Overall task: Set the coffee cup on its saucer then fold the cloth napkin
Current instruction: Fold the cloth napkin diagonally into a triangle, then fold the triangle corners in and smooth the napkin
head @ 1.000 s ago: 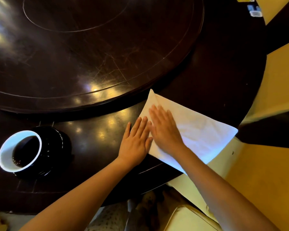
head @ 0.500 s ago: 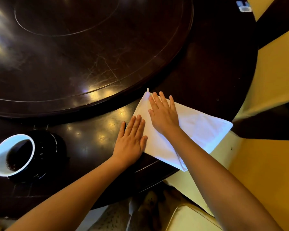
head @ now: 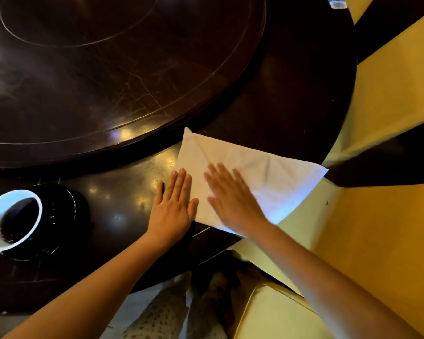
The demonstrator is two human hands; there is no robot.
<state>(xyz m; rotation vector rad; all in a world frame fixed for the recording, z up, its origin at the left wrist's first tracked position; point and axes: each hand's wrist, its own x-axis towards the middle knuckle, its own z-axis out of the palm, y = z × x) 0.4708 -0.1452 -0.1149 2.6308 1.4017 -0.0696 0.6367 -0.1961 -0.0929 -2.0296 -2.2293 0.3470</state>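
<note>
We are noting the coffee cup (head: 12,220) sitting on its dark saucer (head: 67,210), left on the surface (head: 120,206); step one looks done. The cloth napkin (head: 267,174) is lying folded near the front rim. We are pressing it flat: left hand (head: 173,206) open at its edge, right hand (head: 233,201) open on top, blurred. Further folds may be remaining.

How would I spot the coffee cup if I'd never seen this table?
Start at the dark round table with its raised turntable. On the near side, left of the left hand, sits a black saucer carrying the cup. Its white rim around dark liquid marks it out from the flat white napkin.
</note>
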